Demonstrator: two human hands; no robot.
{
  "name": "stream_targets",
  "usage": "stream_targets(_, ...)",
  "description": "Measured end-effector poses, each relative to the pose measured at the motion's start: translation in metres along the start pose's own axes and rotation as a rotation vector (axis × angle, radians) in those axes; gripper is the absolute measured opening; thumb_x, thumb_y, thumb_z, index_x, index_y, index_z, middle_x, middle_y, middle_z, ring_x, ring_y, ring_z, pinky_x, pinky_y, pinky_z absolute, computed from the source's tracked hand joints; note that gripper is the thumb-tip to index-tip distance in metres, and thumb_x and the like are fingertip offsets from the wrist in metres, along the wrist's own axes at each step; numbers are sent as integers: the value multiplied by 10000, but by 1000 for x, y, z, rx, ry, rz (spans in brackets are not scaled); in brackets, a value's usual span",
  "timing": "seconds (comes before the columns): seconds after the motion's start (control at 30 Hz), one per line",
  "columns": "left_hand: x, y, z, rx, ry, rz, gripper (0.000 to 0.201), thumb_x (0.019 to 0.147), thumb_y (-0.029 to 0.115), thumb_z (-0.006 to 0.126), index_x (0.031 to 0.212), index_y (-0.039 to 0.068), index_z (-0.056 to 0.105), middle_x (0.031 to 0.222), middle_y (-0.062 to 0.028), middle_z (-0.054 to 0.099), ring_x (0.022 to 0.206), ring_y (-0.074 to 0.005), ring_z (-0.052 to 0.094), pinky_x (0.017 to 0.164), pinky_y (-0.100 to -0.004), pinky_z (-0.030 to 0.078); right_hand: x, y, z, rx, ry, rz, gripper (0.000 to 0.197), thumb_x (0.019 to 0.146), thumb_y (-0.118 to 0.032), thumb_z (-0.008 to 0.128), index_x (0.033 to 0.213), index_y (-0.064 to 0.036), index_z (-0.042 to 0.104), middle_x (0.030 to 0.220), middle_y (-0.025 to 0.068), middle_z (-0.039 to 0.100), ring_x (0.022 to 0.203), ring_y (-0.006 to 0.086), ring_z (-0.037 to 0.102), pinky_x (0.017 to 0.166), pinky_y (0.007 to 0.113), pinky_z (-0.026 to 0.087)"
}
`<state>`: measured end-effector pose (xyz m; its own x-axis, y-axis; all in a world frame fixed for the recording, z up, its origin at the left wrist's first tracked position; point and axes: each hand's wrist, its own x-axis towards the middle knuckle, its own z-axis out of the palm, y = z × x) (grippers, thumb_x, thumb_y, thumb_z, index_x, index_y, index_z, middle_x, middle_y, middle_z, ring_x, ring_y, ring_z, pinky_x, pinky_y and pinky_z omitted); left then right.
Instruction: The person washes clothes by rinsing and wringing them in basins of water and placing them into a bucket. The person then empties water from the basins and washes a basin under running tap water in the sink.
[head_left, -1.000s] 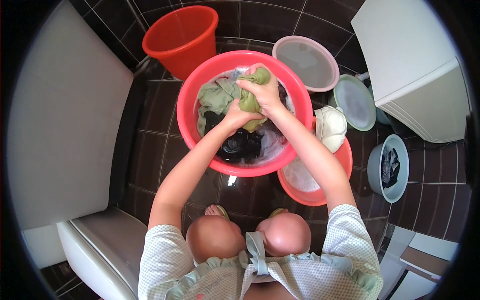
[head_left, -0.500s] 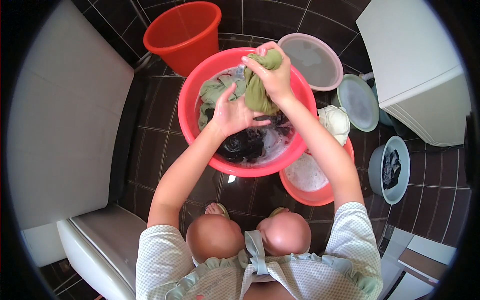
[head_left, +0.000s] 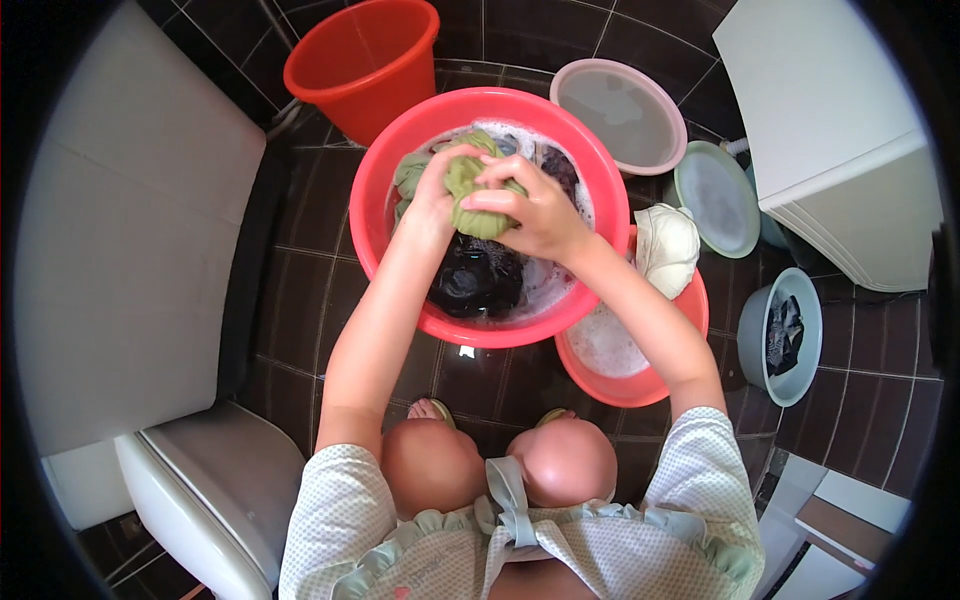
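A bunched olive-green cloth point(head_left: 482, 212), wet and crumpled, is gripped between both hands over a large pink-red basin point(head_left: 392, 142). My left hand point(head_left: 438, 192) wraps its left side, and my right hand point(head_left: 540, 212) curls its fingers over the right side. Beneath them in the basin lie soapy water and a black garment point(head_left: 476, 278). A paler green garment point(head_left: 410, 176) rests at the left inside the basin. Dark clothing point(head_left: 556, 168) shows near the right wall among suds. The palms and part of the green cloth are hidden by the fingers.
Behind stand an orange-red bucket point(head_left: 362, 85) and a pink-rimmed tub point(head_left: 680, 140) of cloudy water. Right of the basin are a smaller red basin point(head_left: 640, 395) with suds, a white cloth point(head_left: 668, 248), a green basin point(head_left: 745, 246) and a blue-grey basin point(head_left: 752, 350). A toilet point(head_left: 190, 500) stands lower left.
The green cloth has come down and left from my raised right hand. My left hand, open before, now closes on it too, and the cloth is bunched tighter.
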<state>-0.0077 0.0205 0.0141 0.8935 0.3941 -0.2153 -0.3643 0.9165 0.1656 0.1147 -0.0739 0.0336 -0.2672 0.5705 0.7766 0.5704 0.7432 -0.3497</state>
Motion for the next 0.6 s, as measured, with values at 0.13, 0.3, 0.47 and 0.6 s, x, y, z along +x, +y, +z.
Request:
stream_targets(0.13,11,-12,12,51,152,29,122,741,68,475,838,-5,487,836,-140,537,734,-258,560,678,-368,484,18,-10,-20,22,-12,2,323,527,-92,737,825,-124,618,686,27,434,736,221,537,828,407,449)
stream_targets(0.3,14,-36,23,-69,112,231,147,730,63,492,861,-3,490,849,-140,539,754,-261,562,683,-363,486,22,-9,-16,280,237,139,226,599,-52,694,772,-97,557,851,46,534,784,203,542,873,378,402)
stream_targets(0.47,19,-38,19,181,489,567,197,716,28,505,912,7,494,879,-127,539,809,-258,561,710,-363,485,20,-12,20,948,1079,906,284,720,-40,625,950,-73,463,886,49,523,803,148,529,734,295,454)
stream_targets(0.6,17,-50,44,653,522,1135,250,632,-73,566,865,9,532,818,-93,577,757,-194,565,699,-272,442,12,10,27,1319,1229,1037,259,801,-144,539,1034,-114,431,933,44,505,874,181,517,744,333,453)
